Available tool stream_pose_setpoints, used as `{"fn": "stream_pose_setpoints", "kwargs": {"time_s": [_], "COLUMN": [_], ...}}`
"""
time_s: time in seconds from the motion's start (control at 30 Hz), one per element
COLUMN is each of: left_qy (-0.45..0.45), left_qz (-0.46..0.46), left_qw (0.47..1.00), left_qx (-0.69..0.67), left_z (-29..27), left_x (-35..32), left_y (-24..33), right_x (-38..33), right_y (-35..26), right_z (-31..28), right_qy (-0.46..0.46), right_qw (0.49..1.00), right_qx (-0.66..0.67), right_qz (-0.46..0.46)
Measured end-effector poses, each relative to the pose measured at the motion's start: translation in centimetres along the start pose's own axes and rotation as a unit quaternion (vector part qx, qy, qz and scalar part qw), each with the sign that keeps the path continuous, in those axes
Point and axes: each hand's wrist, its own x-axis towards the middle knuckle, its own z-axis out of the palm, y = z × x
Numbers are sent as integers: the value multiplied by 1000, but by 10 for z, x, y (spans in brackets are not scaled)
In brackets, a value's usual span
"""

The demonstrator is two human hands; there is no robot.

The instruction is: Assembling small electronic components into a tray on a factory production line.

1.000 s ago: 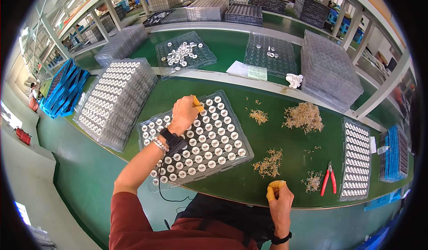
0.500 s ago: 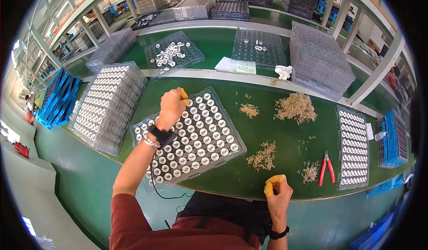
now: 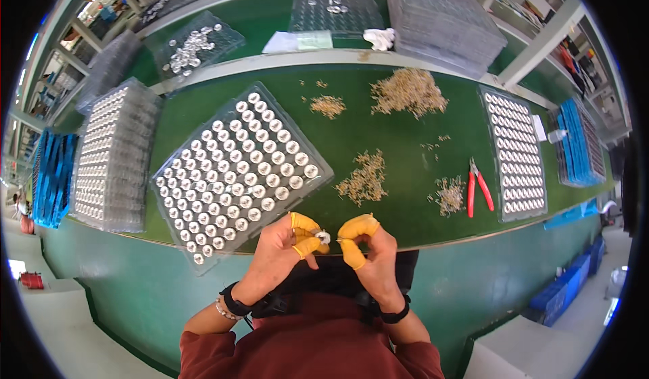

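My left hand (image 3: 284,245), with yellow finger cots on its fingertips, pinches a small round white-and-silver part (image 3: 324,237) near the table's front edge. Just to the right, my right hand (image 3: 373,256), also in yellow finger cots, has thumb and forefinger pressed together close to that part. What sits between those fingertips is too small to make out. Left of my hands lies a clear plastic tray (image 3: 305,191) holding rows of round white-and-silver parts, tilted on the table and overhanging its front edge. A loose pile of tiny wire-legged components (image 3: 365,178) lies beyond my right hand.
Further piles (image 3: 409,93) of components lie farther back. Red-handled cutters (image 3: 478,188) rest at the right, beside another filled tray (image 3: 519,153) and blue trays (image 3: 580,142). Stacked filled trays (image 3: 115,156) stand left. A raised ledge (image 3: 270,61) crosses behind, with clear trays (image 3: 443,21) beyond it.
My left hand has come back from the tray's far edge to the front, now with a round part. My right hand has moved left beside it. The view has tipped downward.
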Motion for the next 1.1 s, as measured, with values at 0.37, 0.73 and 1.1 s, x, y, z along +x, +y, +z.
{"fn": "stream_pose_setpoints", "kwargs": {"time_s": [0.37, 0.73, 1.1], "left_qy": [-19, -13, 8], "left_qz": [-20, -7, 155], "left_qw": [999, 999, 968], "left_qx": [-30, -49, 196], "left_z": [18, 17, 12], "left_x": [-9, -8, -9], "left_y": [-17, -20, -34], "right_x": [-19, -21, -16], "right_y": [10, 13, 7], "right_z": [-6, -3, -3], "right_qy": [14, 19, -33], "right_qw": [999, 998, 975], "right_qx": [-22, -58, -170], "right_qz": [20, -16, -141]}}
